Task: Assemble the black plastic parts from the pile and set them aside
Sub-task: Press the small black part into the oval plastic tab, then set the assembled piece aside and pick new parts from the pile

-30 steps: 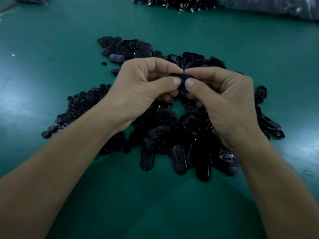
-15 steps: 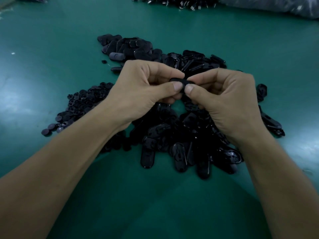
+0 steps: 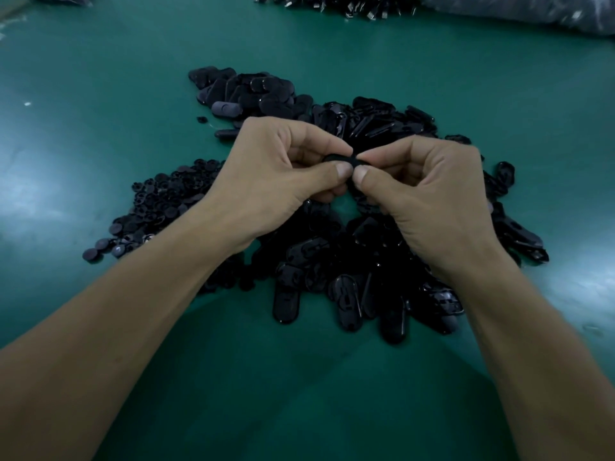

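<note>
My left hand [image 3: 283,174] and my right hand [image 3: 429,194] meet above the middle of the pile, thumbs and forefingers pinching one small black plastic part [image 3: 339,158] between them. Most of that part is hidden by the fingers. Below the hands lies the big pile of black oval shells [image 3: 349,277]. A heap of small round black pieces [image 3: 159,207] sits to the left. Behind the hands, at the upper left of the pile, lies a group of closed oval parts [image 3: 246,91].
The green table top [image 3: 100,94] spreads all around. Another heap of dark parts [image 3: 336,5] and a plastic bag [image 3: 532,11] lie along the far edge. A lone small black piece [image 3: 201,119] sits left of the oval group.
Both hands have dropped slightly toward me while still pinching the same part; the fingertips have pressed closer together over it.
</note>
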Motion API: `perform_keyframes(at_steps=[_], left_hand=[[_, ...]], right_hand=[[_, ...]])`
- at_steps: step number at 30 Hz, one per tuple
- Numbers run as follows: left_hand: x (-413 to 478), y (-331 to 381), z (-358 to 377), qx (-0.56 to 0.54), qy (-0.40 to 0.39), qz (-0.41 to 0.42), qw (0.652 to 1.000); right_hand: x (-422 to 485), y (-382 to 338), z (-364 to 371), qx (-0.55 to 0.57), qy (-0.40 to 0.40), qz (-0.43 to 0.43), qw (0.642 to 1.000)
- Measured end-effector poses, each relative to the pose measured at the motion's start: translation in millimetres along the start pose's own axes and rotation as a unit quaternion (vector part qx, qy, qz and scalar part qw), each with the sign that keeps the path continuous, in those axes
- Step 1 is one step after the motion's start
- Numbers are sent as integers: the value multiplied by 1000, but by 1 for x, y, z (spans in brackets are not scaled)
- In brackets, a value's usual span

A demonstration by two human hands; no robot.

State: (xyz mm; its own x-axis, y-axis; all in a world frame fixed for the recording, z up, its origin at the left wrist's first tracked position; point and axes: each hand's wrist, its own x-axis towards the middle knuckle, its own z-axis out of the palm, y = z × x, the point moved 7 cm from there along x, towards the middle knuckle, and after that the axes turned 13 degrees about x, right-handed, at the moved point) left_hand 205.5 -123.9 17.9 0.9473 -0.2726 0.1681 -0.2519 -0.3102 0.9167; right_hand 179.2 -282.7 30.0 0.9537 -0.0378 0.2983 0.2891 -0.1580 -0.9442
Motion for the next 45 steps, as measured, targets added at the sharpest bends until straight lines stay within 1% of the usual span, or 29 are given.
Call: perform_keyframes(at_steps=[12, 21, 25, 27, 30, 33, 35, 37, 39, 42, 45], left_hand=[[0, 3, -5, 35, -3, 13, 999], [1, 2, -6, 64, 17, 15, 998], [3, 0, -8, 111, 26, 15, 993], [3, 0, -11, 137, 44, 19, 989], [6, -3, -20, 129, 87, 6, 988], [16, -10, -38, 105, 138, -30, 984], [25, -15, -51, 104, 164, -50, 980], [36, -19, -62, 122, 192, -61, 972], [47, -22, -72, 151, 211, -70, 963], [58, -28, -83, 205, 229, -82, 948], [65, -32, -88, 250, 229, -84, 937]], right_hand=[[-1, 2, -1, 7, 5, 10, 1000], [-3, 2, 0, -1, 5, 9, 1000], [-3, 0, 0, -8, 15, -6, 1000], [-3, -1, 0, -41, 17, -15, 999], [-4, -3, -5, -133, 37, -37, 990], [-4, -5, -18, -235, 81, -45, 967], [-3, -5, -22, -302, 85, -33, 949], [-2, -1, -21, -347, 67, -9, 936], [-3, 2, -16, -369, 44, 9, 928], [-6, 7, -9, -393, 17, 35, 919], [-6, 9, -1, -418, -14, 36, 908]])
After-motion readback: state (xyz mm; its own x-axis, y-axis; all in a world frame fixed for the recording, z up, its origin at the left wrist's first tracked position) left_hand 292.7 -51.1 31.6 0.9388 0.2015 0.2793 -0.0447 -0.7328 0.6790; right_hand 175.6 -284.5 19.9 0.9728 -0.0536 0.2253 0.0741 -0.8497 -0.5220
